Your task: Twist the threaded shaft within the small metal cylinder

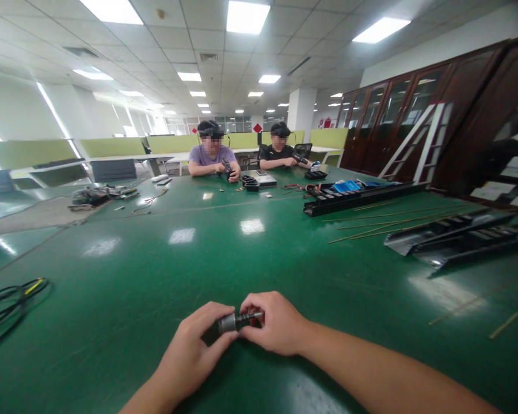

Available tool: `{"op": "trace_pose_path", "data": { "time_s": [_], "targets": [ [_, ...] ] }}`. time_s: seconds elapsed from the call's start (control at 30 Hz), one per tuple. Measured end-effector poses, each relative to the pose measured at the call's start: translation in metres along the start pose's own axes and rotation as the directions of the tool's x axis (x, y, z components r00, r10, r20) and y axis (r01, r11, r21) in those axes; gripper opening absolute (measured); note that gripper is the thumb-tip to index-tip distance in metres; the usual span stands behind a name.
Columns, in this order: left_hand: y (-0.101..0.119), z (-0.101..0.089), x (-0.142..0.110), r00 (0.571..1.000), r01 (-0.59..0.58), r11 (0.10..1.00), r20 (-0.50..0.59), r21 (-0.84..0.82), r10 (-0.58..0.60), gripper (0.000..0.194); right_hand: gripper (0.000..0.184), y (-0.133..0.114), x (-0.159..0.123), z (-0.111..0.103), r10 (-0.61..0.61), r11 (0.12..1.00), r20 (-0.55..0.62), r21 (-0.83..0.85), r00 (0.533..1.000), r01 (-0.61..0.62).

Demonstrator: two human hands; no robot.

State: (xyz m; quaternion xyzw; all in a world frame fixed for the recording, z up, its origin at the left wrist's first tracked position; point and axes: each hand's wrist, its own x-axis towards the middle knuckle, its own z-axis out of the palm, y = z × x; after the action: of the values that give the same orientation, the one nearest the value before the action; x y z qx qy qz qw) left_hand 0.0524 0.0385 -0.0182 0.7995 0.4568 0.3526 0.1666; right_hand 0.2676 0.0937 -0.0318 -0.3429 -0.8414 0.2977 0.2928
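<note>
A small cylindrical metal part with a shaft, which looks like a motor, lies level between my hands near the front of the green table. Its wide grey end is between the thumb and fingers of my left hand. Dark ringed sections follow, and a thin bright shaft points right. My right hand is closed about the shaft end, with thumb and fingertips close to the dark rings. The fingers hide part of the far end.
Black cable lies coiled at the left on the green table. Black metal channels and thin rods lie right. Across the table, two people handle dark tools. A stepladder stands by the cabinets.
</note>
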Motion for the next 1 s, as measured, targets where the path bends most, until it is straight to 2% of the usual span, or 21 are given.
{"op": "trace_pose_path", "data": {
  "time_s": [0.23, 0.47, 1.0],
  "targets": [
    [0.002, 0.002, -0.001, 1.000, 0.015, 1.000, 0.002, -0.016, -0.015, 0.024, 0.018, -0.010, -0.004, -0.003, -0.074, 0.996, -0.090, -0.048, 0.993, 0.070],
    [0.002, -0.001, -0.001, 0.999, 0.049, 0.999, 0.004, -0.014, -0.049, 0.023, 0.018, -0.017, -0.007, -0.008, -0.174, 0.982, -0.118, -0.090, 0.978, 0.164],
    [0.002, 0.000, -0.005, 1.000, -0.008, 1.000, -0.006, 0.026, 0.008, 0.026, 0.011, -0.009, -0.007, -0.002, -0.209, 0.976, -0.115, -0.079, 0.971, 0.201]
  ]
}}
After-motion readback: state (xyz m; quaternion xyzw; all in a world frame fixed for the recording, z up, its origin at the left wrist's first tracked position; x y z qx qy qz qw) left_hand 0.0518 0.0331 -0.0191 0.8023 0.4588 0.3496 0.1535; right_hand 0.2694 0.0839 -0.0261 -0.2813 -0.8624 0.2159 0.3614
